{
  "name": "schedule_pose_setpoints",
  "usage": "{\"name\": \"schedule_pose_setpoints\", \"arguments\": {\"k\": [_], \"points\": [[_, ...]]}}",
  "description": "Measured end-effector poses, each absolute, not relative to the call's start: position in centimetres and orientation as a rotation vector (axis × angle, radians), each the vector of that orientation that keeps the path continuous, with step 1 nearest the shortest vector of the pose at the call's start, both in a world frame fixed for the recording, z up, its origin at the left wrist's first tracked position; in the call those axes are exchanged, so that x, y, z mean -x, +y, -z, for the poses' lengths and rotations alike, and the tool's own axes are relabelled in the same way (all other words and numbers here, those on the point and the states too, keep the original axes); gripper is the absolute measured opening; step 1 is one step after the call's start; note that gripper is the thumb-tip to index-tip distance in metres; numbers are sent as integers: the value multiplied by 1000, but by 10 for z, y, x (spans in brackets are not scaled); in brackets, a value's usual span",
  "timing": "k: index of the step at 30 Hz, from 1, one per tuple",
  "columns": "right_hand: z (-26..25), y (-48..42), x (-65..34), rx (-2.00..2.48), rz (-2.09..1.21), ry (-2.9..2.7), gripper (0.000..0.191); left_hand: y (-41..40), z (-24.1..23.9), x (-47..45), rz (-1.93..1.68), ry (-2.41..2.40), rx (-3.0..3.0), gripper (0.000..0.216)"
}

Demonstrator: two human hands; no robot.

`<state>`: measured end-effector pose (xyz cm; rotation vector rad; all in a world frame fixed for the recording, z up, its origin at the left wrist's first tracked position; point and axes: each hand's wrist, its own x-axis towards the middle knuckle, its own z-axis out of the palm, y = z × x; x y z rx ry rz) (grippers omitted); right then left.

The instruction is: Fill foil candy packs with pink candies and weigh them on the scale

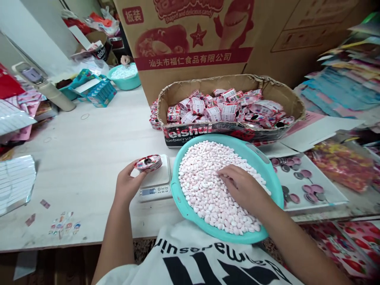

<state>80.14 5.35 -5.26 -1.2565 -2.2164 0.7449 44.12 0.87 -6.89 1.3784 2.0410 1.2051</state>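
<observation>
My left hand (127, 181) pinches a small red-and-pink printed candy box (148, 162) with a dark round opening on top. It holds the box just above the white digital scale (156, 186), whose display reads 0.0. My right hand (237, 182) reaches into a turquoise basin (276, 190) heaped with small pale-pink and white candies (204, 174). Its fingers are bent together, with the tips on the candies; whatever lies under them is mostly hidden. The basin rests partly over the table's front edge, against the white shirt.
Behind the basin, a cut-down cardboard box (184, 138) holds many similar printed boxes. Large cartons (190, 63) stand behind it. On the right are round lids on a white sheet (329, 194) and a bag of colourful wrappers (341, 162). Another person's hand (125, 60) is at a far basin (126, 82).
</observation>
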Motion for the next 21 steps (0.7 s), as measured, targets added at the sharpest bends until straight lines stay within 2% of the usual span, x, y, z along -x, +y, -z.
{"name": "schedule_pose_setpoints", "arguments": {"k": [3,6,8,10,12,15,21], "points": [[54,53,-801,1281,-772,-2219,23,13,80,-440,-1135,2027,-1310,44],[53,52,-804,1291,-862,-2241,28,15,88,-430,-1170,1875,-1247,66],[53,53,-806,1286,-919,-2246,29,16,97,-415,-1373,1717,-1154,75],[52,55,-808,1290,-966,-2244,30,16,108,-399,-1649,1708,-986,63],[51,58,-809,1303,-1013,-2243,32,15,122,-385,-1830,1925,-792,51],[49,61,-809,1314,-1068,-2262,36,14,136,-378,-1845,2212,-661,37],[50,62,-809,1352,-1058,-2320,44,16,141,-378,-1790,2307,-613,41]]}}
